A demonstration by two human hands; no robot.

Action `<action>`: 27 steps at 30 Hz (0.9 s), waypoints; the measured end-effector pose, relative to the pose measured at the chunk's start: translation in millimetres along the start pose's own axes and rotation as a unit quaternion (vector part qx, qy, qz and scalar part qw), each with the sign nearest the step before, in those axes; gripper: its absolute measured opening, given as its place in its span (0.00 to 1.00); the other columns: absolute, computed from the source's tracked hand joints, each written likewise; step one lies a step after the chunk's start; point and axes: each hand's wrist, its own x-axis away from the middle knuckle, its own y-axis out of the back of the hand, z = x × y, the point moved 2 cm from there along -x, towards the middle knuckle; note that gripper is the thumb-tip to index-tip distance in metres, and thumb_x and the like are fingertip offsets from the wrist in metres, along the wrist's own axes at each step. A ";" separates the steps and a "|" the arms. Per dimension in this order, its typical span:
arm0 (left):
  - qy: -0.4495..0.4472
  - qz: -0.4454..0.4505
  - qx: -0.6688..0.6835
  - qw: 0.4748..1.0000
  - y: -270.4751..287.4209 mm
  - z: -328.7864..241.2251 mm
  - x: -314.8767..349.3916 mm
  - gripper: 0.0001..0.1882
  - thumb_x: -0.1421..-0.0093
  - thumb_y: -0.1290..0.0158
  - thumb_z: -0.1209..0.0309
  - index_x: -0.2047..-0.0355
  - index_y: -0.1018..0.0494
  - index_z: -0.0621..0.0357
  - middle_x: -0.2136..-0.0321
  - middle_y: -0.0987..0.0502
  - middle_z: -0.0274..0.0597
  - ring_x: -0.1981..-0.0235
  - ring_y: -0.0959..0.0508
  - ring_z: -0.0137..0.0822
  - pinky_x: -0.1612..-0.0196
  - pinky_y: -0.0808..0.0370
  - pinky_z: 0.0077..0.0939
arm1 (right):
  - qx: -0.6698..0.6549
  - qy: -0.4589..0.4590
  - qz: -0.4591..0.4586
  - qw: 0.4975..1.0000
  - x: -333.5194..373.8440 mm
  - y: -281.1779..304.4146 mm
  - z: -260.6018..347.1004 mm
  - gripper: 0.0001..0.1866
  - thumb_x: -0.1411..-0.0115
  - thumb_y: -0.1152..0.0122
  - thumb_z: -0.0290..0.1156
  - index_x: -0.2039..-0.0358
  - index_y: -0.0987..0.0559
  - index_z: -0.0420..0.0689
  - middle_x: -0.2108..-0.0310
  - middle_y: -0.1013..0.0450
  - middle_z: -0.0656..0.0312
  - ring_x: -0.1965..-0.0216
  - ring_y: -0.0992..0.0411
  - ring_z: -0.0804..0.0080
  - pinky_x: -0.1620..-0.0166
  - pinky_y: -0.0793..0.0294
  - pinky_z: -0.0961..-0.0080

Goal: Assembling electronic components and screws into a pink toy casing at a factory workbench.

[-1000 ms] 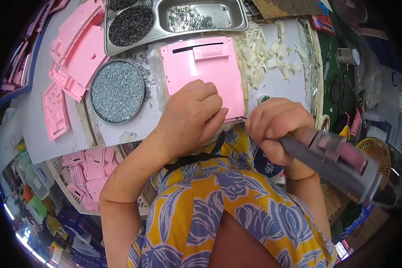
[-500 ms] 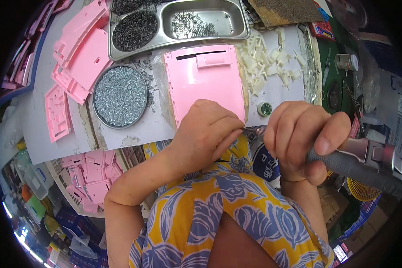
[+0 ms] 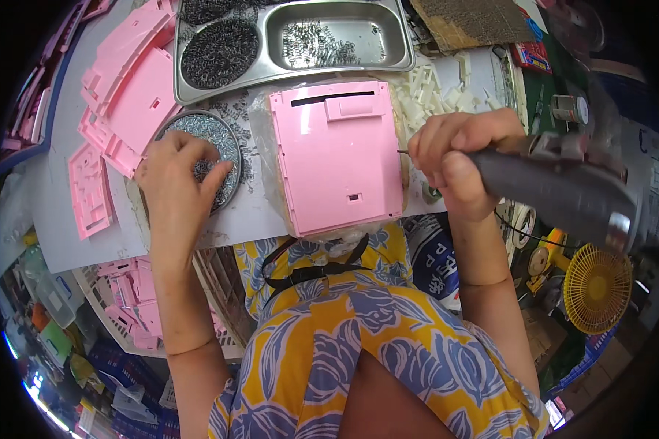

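My left hand is over the round dish of small silver screws. Its fingers bend down to the screws with the thumb held apart, and I see nothing between them. My right hand is wrapped around a dark grey electric screwdriver, whose thin bit points left at the right edge of a pink plastic panel. The panel lies on a plastic-wrapped pad in front of me, with a slot and a raised block at its far end.
Behind the panel stands a steel compartment tray with small dark springs. White plastic parts are heaped at the right, under cardboard. More pink parts lie at the left, and others fill a crate below the table. A yellow fan stands low right.
My left hand has left the panel's near right corner and gone left to the screw dish. My right hand has raised the screwdriver away from that corner, toward the panel's right side.
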 end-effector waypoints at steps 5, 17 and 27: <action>0.011 -0.022 0.058 0.998 -7.3 9.2 2.6 0.05 0.41 0.41 0.69 0.69 0.22 0.56 0.66 0.24 0.39 0.57 0.26 0.44 0.50 0.37 0.43 | 0.053 -0.026 0.030 0.998 -4.0 -0.2 -1.6 0.13 0.37 0.37 0.30 0.60 0.35 0.45 0.85 0.36 0.65 0.84 0.38 0.75 0.75 0.31 0.72; -0.026 -0.109 0.147 0.983 0.8 13.4 -13.6 0.09 0.43 0.38 0.70 0.74 0.27 0.61 0.75 0.26 0.41 0.70 0.27 0.44 0.61 0.34 0.38 | -0.027 0.009 0.050 0.998 -31.6 2.0 43.5 0.17 0.34 0.41 0.37 0.47 0.32 0.51 0.84 0.36 0.73 0.85 0.39 0.81 0.77 0.36 0.78; -0.256 -0.068 0.314 0.912 -14.2 -106.9 -2.7 0.09 0.47 0.35 0.72 0.67 0.23 0.52 0.69 0.22 0.32 0.69 0.24 0.34 0.57 0.33 0.35 | -0.126 -0.032 0.008 0.991 -28.9 -37.3 54.8 0.16 0.38 0.29 0.38 0.61 0.32 0.57 0.84 0.31 0.74 0.86 0.35 0.83 0.83 0.37 0.84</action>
